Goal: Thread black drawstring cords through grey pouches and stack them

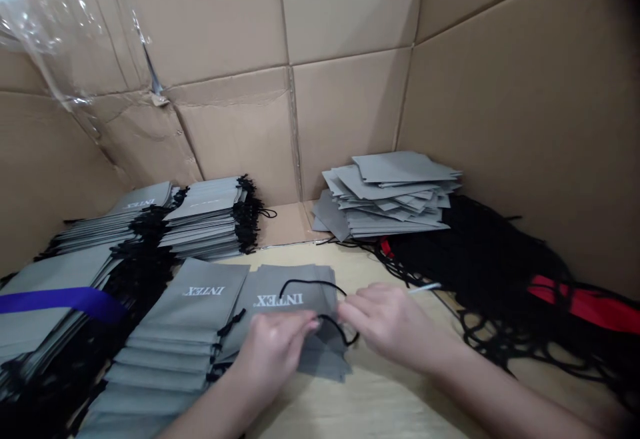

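Note:
A grey drawstring pouch [325,362] printed INTEX lies at the middle of the table, on or beside other grey pouches. My left hand [273,349] is closed in a pinch at its near edge, on a black cord [350,342]. The cord loops over the pouch and runs to my right hand [385,319], whose fingers are closed on it. A thin white stick [425,287] pokes out behind the right hand; its other end is hidden. Left of my hands, a fanned row of pouches [200,299] with knotted black cords overlaps the middle ones.
Stacks of corded grey pouches [205,219] stand at the back left, near a bundle with a purple band [60,300]. A pile of grey pouches [395,192] sits back right. Black cords [480,245] with a red strip [590,302] lie right. Cardboard walls [345,105] enclose the table.

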`<move>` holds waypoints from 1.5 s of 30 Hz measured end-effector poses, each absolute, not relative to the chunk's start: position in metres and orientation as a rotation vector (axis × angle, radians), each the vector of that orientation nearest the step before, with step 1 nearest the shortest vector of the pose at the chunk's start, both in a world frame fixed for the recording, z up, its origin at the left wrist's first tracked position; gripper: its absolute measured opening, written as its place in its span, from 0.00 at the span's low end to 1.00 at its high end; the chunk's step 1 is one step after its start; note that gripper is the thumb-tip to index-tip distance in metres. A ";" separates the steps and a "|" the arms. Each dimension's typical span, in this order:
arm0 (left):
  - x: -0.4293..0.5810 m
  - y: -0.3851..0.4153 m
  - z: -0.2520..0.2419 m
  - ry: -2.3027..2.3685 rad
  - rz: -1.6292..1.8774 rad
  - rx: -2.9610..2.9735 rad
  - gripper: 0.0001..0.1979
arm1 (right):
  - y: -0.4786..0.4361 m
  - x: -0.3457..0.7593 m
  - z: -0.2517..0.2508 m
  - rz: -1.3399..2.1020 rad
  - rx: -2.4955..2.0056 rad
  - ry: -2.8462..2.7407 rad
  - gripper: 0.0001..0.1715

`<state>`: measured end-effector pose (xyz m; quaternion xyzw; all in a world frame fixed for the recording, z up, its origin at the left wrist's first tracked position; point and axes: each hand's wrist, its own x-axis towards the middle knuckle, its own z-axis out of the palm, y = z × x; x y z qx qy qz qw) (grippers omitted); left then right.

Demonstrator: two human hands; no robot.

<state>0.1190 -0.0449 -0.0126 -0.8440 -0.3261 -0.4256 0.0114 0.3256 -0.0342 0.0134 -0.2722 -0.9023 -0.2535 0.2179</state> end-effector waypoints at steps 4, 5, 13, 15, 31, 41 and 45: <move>0.127 -0.050 -0.007 -0.964 -1.278 -2.645 0.10 | -0.036 0.326 0.021 -0.686 -0.723 -2.538 0.14; 0.126 -0.049 -0.003 -0.983 -1.284 -2.617 0.10 | -0.033 0.333 0.026 -0.692 -0.751 -2.512 0.14; 0.126 -0.048 0.067 -0.876 -1.232 -2.319 0.08 | -0.015 0.393 0.065 -0.997 -0.712 -2.078 0.08; 0.125 -0.049 0.082 -0.837 -1.060 -2.336 0.10 | -0.018 0.389 0.060 -1.003 -0.719 -2.030 0.10; 0.053 -0.020 0.062 -1.309 -1.025 -2.357 0.16 | -0.014 0.342 0.017 -0.019 -1.033 -2.162 0.18; 0.020 0.003 0.012 -1.793 -1.702 -2.582 0.07 | -0.006 0.335 -0.001 -0.002 -0.983 -2.205 0.15; 0.019 0.007 0.000 -1.926 -1.900 -2.515 0.07 | -0.004 0.338 0.003 -0.138 -0.891 -2.264 0.19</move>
